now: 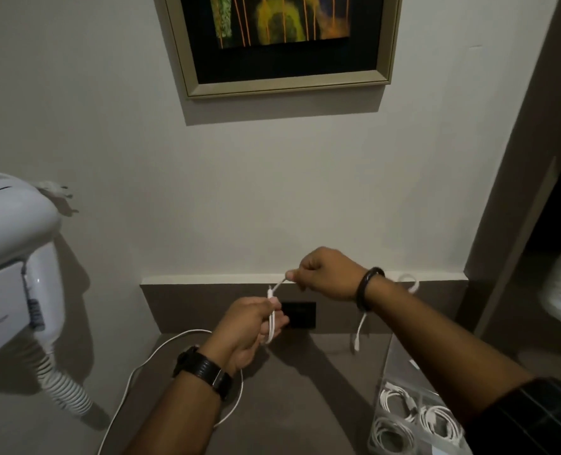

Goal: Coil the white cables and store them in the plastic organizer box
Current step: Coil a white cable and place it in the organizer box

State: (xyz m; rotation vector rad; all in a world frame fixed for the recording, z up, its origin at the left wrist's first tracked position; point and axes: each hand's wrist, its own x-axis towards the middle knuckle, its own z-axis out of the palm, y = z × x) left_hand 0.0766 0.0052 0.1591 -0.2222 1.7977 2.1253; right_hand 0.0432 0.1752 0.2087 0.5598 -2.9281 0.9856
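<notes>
**Q:** How is the white cable (271,318) held, and where does it lie?

**A:** The left hand (249,326) is closed around a short doubled loop of the cable, above the far part of the grey tabletop (292,405). The right hand (326,274) is closed in a pinch on the cable end, just beyond and to the right of the left hand. The remaining length is seen to drop from the left hand, sweep out to the left over the tabletop and run off the near edge of the view.

**Q:** Where is the plastic organizer box (400,366)?

**A:** It is placed at the near right of the tabletop, partly hidden by the right forearm. Coiled white cables (394,397) are already stored in its compartments. A second loose cable (359,330) is seen hanging behind the right wrist (its far end cannot be traced).

**Q:** How is the cable expected to handle?

**A:** It is judged to be light, thin and limp, with some springiness, so loops are likely to unwind if released. Each turn should be trapped in the left hand, while the free run is taken a short way along and fed in by the right hand. Grasping at the connector should be gentle, since the joint there is the part most easily strained.
</notes>
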